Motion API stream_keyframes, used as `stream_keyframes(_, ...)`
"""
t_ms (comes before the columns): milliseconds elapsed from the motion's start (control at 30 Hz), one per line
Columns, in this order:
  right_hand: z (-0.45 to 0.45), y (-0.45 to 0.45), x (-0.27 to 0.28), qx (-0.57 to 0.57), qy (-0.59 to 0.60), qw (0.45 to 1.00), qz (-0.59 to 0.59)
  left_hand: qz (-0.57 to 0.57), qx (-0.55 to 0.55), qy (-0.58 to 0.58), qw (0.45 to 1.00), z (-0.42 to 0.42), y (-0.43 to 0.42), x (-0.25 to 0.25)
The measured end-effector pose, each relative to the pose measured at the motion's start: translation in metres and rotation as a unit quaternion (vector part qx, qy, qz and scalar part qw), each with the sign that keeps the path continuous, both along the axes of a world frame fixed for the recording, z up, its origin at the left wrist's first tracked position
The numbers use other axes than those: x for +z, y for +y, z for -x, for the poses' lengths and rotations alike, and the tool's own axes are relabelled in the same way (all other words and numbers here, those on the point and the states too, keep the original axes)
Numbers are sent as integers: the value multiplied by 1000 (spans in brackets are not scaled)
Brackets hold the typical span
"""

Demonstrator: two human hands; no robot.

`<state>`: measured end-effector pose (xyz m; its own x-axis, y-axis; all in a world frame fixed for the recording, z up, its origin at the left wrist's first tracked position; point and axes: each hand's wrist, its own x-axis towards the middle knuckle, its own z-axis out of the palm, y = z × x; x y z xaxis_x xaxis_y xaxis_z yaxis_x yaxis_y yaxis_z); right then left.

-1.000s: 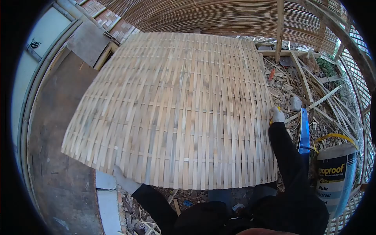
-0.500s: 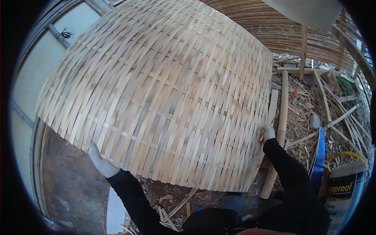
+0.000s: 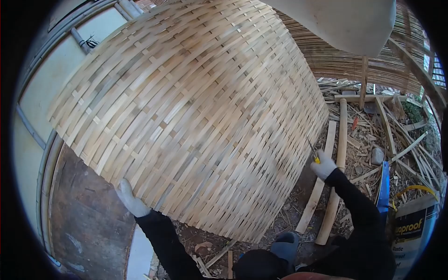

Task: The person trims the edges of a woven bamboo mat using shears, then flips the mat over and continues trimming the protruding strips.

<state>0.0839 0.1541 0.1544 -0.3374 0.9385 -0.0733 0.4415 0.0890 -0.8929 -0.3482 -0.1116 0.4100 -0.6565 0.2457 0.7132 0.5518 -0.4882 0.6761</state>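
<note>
Across the middle of the view, the woven panel (image 3: pixel 200 126) sat aslant, its slats running lower left to upper right, the far end out of sight, so its long axis couldn't be judged! The left hand (image 3: pixel 132 198) gripped the lower-left edge; the right hand (image 3: pixel 323 165) was closed round a yellow-handled tool (image 3: pixel 317 159), blade aimed up and left at the panel, contact impossible to tell. That lower-left edge crossed before a brown board (image 3: pixel 93 210); off the right edge lay a flat strip (image 3: pixel 310 205), then a bamboo pole (image 3: pixel 343 130). Far right, a labelled bucket (image 3: pixel 410 233), contents hidden!
</note>
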Motion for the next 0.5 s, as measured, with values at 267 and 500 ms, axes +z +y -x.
stream_keyframes(267, 74, 1, 269, 43, 0, 938, -345, 12, 13, -14, 1000, -19, 4, 11)
stream_keyframes(500, 189, 23, 421, 30, -54, 882, -467, 23, 27, 5, 999, -27, 2, 13)
